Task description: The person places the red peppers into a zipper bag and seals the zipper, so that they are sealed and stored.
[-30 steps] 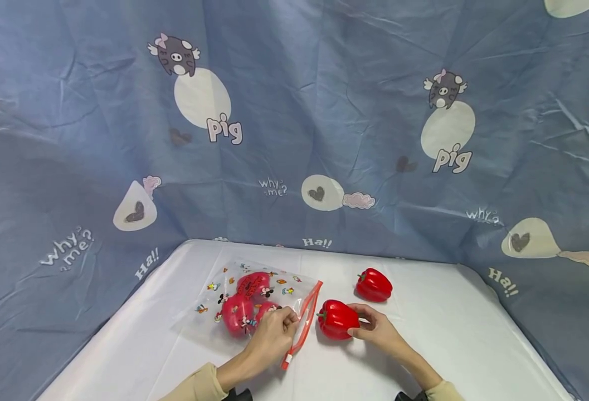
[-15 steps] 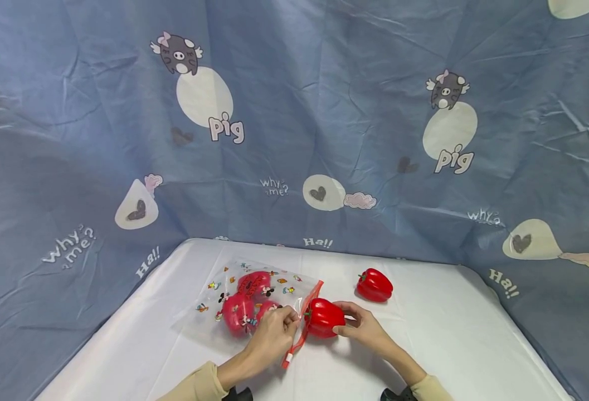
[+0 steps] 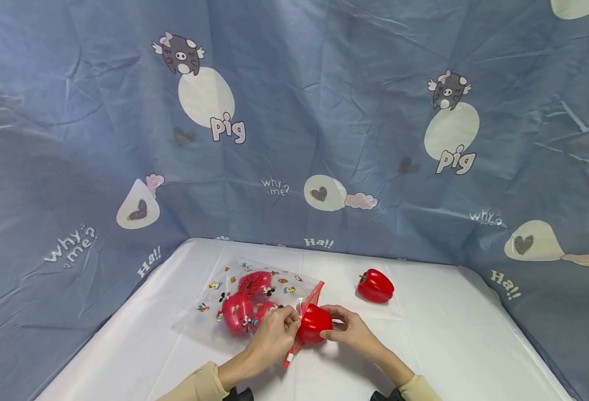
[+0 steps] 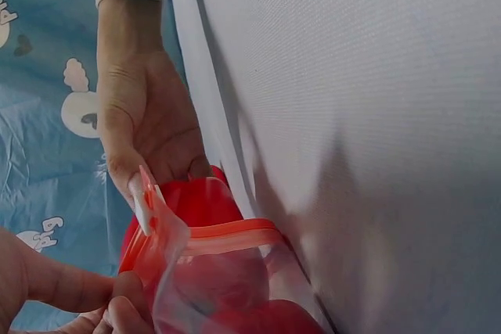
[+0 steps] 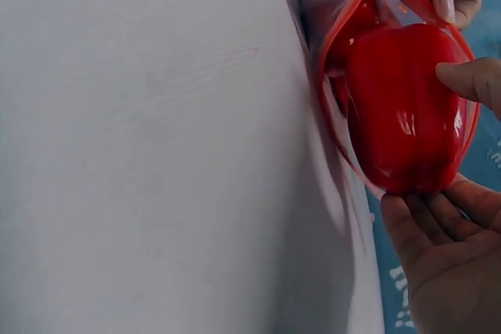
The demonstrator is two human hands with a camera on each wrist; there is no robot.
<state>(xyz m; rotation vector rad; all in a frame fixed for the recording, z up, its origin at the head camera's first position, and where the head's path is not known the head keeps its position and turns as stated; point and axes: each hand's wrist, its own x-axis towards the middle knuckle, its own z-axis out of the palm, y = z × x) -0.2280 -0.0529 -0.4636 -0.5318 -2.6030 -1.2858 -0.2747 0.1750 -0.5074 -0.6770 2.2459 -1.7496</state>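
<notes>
left hand (image 3: 273,331): grip's pinching the bag (image 3: 301,288) by its rim
right hand (image 3: 356,336): grip's pinching a pepper (image 3: 315,324) in bag's mouth

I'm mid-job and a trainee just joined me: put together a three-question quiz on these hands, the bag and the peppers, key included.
1. What is the right hand holding at the open mouth of the clear bag?
2. True or false: the left hand pinches the bag's edge.
3. Where does the loose pepper lie?
A. Under the left hand
B. On the white table, beyond the right hand
C. Inside the bag

Key: 1, a red pepper; 2, true; 3, B.
</notes>
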